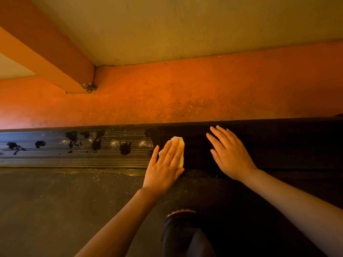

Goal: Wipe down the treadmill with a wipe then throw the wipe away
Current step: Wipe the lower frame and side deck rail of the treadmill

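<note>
Underfoot, ribbed treadmill rail beside orange floor; left hand flat on wipe, right hand flat, empty.

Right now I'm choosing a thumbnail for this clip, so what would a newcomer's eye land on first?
Probably the pale wipe at centre, pressed flat under the left hand on the treadmill's ribbed side rail. Next, the dark blotches scattered along the rail to its left. The right hand lies open on the darker stretch beside it, below the orange floor.
</note>
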A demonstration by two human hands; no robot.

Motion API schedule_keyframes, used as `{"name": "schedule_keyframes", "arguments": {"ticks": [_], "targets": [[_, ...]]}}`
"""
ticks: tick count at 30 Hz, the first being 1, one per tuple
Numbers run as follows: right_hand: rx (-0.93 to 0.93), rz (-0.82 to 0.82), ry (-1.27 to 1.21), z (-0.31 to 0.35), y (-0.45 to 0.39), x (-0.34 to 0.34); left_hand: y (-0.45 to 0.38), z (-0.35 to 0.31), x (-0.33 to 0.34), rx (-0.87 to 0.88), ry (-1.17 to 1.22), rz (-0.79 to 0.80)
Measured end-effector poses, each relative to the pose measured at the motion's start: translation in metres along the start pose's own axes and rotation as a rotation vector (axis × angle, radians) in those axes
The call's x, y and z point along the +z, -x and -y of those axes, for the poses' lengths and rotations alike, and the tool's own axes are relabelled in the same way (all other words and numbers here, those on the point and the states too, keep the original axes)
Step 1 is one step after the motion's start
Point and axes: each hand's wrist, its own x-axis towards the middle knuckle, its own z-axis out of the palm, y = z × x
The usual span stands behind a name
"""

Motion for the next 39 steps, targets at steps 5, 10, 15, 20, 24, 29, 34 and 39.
{"name": "schedule_keyframes", "arguments": {"ticks": [5,10,15,20,24,29,34,39], "targets": [[-0.007,0.006,0.003,-0.001,0.003,0.003,-0.016,-0.036,-0.005,0.008,0.001,0.036],[-0.010,0.003,-0.007,-0.001,0.003,0.002,-0.023,-0.044,-0.009,0.031,-0.024,0.048],[0.007,0.003,-0.010,0.002,0.002,0.001,0.000,-0.002,-0.008,-0.054,0.018,0.051],[0.050,-0.014,-0.011,0.019,-0.005,0.005,-0.003,0.015,-0.014,-0.085,0.084,0.100],[0.055,-0.025,-0.010,0.034,-0.011,0.010,-0.027,0.010,-0.021,-0.152,0.100,0.115],[0.034,0.006,-0.009,0.029,-0.010,0.010,0.001,0.022,-0.018,-0.152,0.122,0.126],[0.023,0.018,0.014,0.028,-0.008,0.010,0.002,0.018,-0.025,-0.382,0.264,0.134],[0.021,0.012,0.044,0.028,-0.008,0.012,-0.014,-0.018,-0.028,-0.203,0.269,0.124]]}}
